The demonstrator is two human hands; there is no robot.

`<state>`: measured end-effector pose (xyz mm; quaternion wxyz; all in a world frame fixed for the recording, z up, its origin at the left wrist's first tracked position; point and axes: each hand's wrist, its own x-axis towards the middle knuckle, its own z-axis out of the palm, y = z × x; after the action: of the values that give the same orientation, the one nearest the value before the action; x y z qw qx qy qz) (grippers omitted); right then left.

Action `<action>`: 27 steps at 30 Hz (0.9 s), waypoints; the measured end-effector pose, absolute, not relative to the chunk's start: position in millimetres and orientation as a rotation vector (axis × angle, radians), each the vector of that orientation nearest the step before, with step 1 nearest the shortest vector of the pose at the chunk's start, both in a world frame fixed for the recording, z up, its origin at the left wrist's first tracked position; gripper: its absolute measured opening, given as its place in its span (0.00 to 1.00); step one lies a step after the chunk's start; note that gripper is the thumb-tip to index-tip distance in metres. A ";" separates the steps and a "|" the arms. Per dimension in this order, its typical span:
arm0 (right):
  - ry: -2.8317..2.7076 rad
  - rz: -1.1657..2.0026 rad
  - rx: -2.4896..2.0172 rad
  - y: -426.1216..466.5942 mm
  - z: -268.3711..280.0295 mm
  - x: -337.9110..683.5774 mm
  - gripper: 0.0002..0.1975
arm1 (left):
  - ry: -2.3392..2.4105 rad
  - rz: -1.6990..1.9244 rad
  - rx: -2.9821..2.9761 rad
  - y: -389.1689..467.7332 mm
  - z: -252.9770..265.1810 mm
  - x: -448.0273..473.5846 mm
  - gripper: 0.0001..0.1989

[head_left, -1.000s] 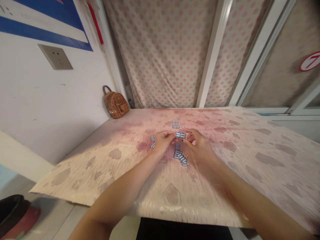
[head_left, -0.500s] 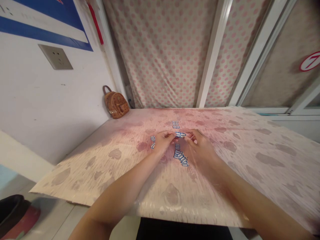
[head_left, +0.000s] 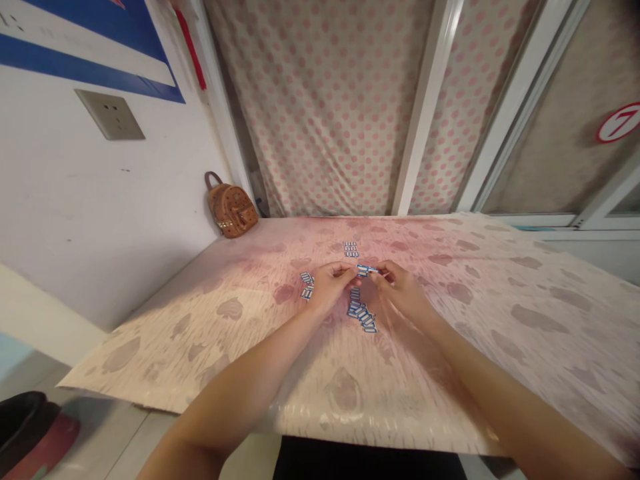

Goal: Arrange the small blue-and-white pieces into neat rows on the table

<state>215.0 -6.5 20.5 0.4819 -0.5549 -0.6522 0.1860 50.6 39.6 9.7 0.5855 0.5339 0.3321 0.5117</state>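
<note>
Between my hands is a small blue-and-white slatted piece [head_left: 367, 270], too small to name more exactly. My left hand [head_left: 332, 283] pinches its left end, and my right hand [head_left: 397, 285] grips the right end with thumb and fingers. Just below lies a cluster of similar blue-and-white pieces [head_left: 362, 313], overlapping one another on the table. Another small group of these pieces [head_left: 307, 285] sits left of my left hand, partly hidden by it. Beyond my hands a neat grid-like piece [head_left: 351, 249] rests flat.
The table [head_left: 345, 390] has a patterned cover. A small brown backpack [head_left: 231, 208] leans against the wall at the back left. Behind the table hangs a dotted curtain [head_left: 330, 113]. A dark and red container [head_left: 37, 433] stands on the floor at lower left.
The held piece has shifted slightly right. My left hand has moved a little right too, showing more of the pieces beside it. The pieces on the table lie as before.
</note>
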 end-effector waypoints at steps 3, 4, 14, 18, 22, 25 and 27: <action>-1.511 0.565 -1.253 -5.7 19.5 212.0 0.07 | 0.768 1.183 1.255 38.5 10.9 50.7 0.15; -1.482 0.594 -1.234 -6.1 19.7 211.0 0.07 | 0.771 1.177 1.258 38.0 11.4 50.6 0.15; -1.597 0.567 -1.254 -11.6 22.8 211.5 0.13 | 0.780 1.160 1.250 37.9 10.9 50.6 0.12; -1.739 0.454 -1.268 -11.0 20.2 213.0 0.16 | 0.781 1.155 1.235 38.4 11.2 50.1 0.12; -1.776 0.378 -1.275 -10.4 19.7 213.2 0.17 | 0.797 1.162 1.235 39.1 11.2 49.8 0.12; -1.782 0.321 -1.295 -9.8 19.1 213.8 0.16 | 0.794 1.154 1.231 39.5 11.0 49.9 0.12; -1.783 0.315 -1.300 -9.2 18.0 214.6 0.16 | 0.791 1.147 1.218 39.2 11.3 49.7 0.12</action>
<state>214.6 -9.2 18.0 0.4408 -0.5236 -0.7180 0.1268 49.7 39.2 11.3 0.6016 0.5259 0.3414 0.4950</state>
